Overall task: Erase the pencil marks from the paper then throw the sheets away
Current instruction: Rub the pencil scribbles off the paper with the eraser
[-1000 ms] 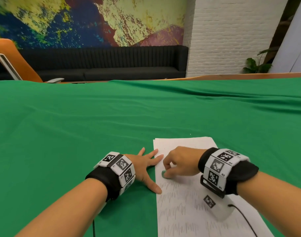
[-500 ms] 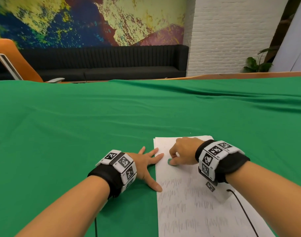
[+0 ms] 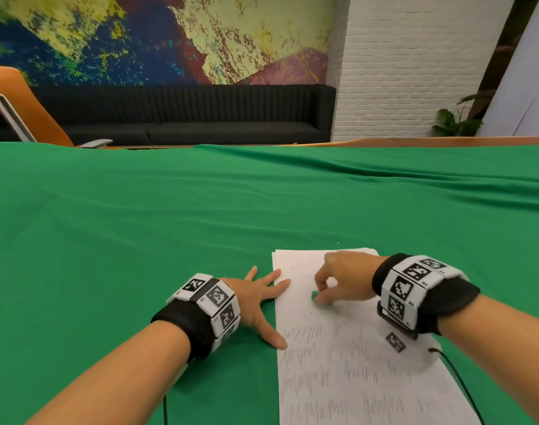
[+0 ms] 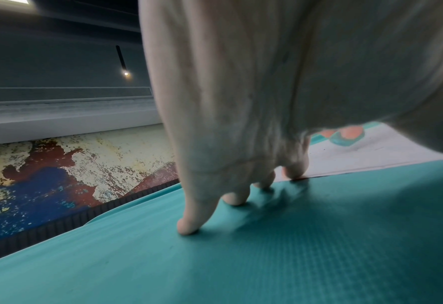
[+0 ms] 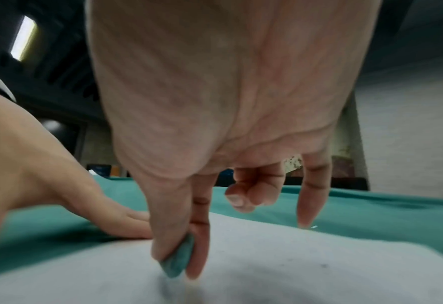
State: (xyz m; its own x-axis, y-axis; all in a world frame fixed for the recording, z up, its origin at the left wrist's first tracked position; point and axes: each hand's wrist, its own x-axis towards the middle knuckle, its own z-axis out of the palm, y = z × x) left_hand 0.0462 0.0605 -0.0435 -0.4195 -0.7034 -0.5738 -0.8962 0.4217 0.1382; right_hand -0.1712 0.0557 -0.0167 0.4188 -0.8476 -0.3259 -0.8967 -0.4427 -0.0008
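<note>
Green eraser (image 3: 315,296) pinched by R hand (image 3: 345,279), L hand (image 3: 259,297) flat

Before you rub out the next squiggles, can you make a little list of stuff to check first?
1. Green eraser pinched in right hand: ok.
2. Eraser touching the paper: ok.
3. Left hand flat, fingertips holding the paper's left edge: ok.
4. Top part of the paper rubbed clean: mostly ok, faint specks left.
5. Pencil marks nearer the person gone: not ok.
6. Bin within reach: cannot tell, none in view.
</note>
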